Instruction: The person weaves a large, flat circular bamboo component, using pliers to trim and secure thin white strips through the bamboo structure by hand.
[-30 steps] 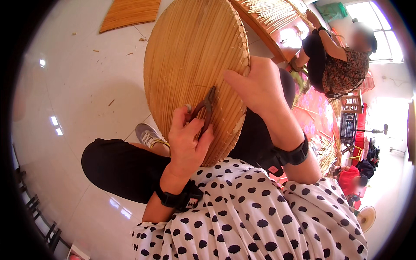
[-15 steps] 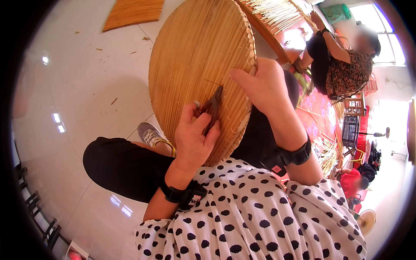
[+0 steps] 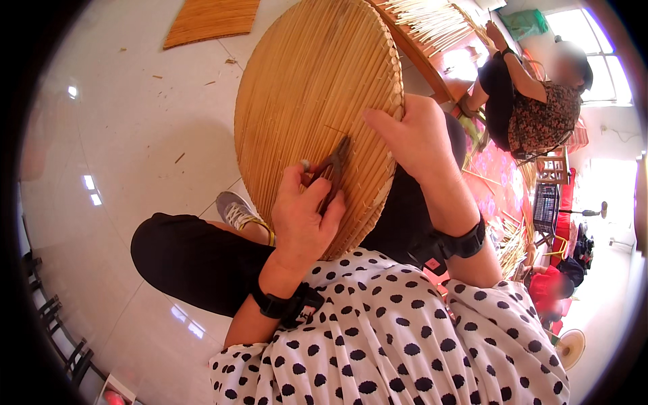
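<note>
A round, flat mat of straw-coloured stalks (image 3: pixel 304 81), stitched and bound along its edge, leans up from my lap. My left hand (image 3: pixel 297 219) is closed around the handles of a small pair of dark pliers (image 3: pixel 341 152), held against the mat's face. Beside the jaws, a thin loose bit of stalk or thread (image 3: pixel 335 128) sticks out from the surface. With my right hand (image 3: pixel 422 138) I grip the mat's right edge, thumb on the face and fingers hidden behind. Whether the jaws pinch anything is too small to tell.
A square slatted mat (image 3: pixel 210 23) lies on the tiled floor at the far left, with stalk scraps around. Pale stalks (image 3: pixel 428 23) cover a low wooden table at far right. A seated person (image 3: pixel 540 111) works beside it; another in red (image 3: pixel 545 287) sits farther right.
The mat, the pliers and both hands appear shifted slightly to the right in the picture. My grips on the pliers and on the mat's edge stay the same.
</note>
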A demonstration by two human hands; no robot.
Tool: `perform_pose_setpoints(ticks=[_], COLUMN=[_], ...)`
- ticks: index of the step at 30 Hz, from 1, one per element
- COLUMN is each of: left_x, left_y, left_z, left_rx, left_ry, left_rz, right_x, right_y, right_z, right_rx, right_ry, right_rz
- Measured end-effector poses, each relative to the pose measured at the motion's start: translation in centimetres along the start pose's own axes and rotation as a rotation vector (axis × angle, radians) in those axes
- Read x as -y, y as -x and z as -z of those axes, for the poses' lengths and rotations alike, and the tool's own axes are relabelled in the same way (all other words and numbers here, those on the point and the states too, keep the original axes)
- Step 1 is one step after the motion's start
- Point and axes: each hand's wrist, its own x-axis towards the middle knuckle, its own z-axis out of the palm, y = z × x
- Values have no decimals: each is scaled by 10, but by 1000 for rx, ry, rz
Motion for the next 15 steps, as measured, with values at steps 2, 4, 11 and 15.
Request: perform_pose_setpoints(ticks=[2,4,11,15], left_x=[-3,-5,-2,0], left_y=[-1,-2,-2,-1], left_z=[0,0,-1,-1], left_rx=[-3,1,24,-3], left_ry=[-6,-3,44,69], left_rz=[-3,2,9,2], right_x=[-1,-2,1,-13], right_y=[0,0,4,8], right_z=[-3,-6,0,11], right_rx=[-49,-75,12,157], right_ry=[-32,-52,-130,-388], right_rz=[56,86,86,76])
